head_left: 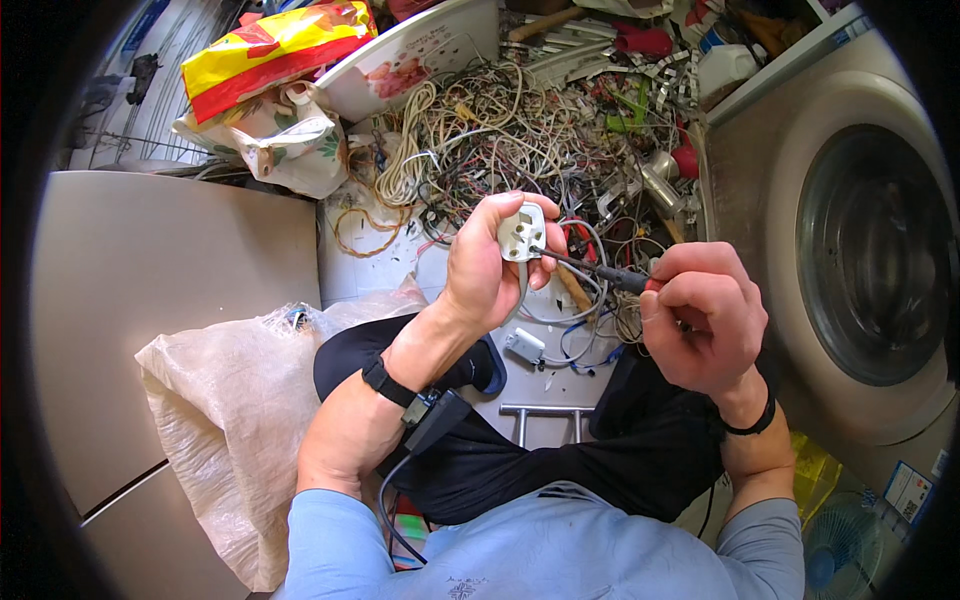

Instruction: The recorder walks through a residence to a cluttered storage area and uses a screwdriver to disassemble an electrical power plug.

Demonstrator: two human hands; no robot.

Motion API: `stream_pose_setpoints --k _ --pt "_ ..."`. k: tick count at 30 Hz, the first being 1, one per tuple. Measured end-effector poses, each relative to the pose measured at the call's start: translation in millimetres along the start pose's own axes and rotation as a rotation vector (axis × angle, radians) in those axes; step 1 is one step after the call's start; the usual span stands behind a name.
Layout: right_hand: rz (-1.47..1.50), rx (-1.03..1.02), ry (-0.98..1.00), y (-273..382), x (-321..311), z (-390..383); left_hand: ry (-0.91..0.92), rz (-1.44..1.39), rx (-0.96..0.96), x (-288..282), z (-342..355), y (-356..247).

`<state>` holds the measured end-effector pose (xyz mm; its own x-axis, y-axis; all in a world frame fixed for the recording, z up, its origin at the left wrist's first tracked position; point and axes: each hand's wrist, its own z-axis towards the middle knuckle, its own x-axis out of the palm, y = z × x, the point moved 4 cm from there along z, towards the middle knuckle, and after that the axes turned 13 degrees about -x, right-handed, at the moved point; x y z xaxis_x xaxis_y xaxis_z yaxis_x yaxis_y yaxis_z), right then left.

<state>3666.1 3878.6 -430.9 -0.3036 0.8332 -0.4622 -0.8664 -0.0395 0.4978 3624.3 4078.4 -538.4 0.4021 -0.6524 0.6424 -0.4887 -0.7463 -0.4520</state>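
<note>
My left hand (478, 262) is closed round a white power plug (521, 236), its flat face with several dark openings turned up toward me. A grey cord (522, 285) runs down from the plug's lower end. In my right hand (706, 315) is a screwdriver (622, 277) with a black and red handle, gripped between thumb and fingers. Its dark shaft points left, and the tip meets the lower right part of the plug's face. Below, a second white plug-like piece (525, 345) lies on the floor with a cable.
A large heap of tangled wires (500, 130) and metal scraps covers the floor ahead. A washing machine (870, 250) stands at right, a beige cabinet (180, 240) at left. A woven sack (220, 400) lies by my left arm. A white tub (420, 60) leans behind a yellow-red bag (280, 55).
</note>
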Motion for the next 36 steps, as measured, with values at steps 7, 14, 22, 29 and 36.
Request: stream_pose_setpoints --k 7,14,22,29,36 --pt "0.097 0.141 -0.005 -4.2 1.2 -0.6 0.022 0.049 -0.037 -3.4 2.0 3.4" --pt "-0.094 -0.247 0.181 16.6 13.2 0.2 -0.097 0.068 0.019 -2.9 4.7 10.3" --pt "-0.226 -0.367 0.224 31.5 32.5 -3.2 -0.281 0.325 0.189 -2.5 10.0 16.6" --pt "0.078 -0.004 0.095 -1.7 11.0 -1.6 -0.133 0.145 -0.042 -9.5 9.0 15.8" --pt "0.237 0.174 0.066 -18.5 9.1 -11.8 -0.076 0.108 -0.179 -15.3 10.6 22.4"
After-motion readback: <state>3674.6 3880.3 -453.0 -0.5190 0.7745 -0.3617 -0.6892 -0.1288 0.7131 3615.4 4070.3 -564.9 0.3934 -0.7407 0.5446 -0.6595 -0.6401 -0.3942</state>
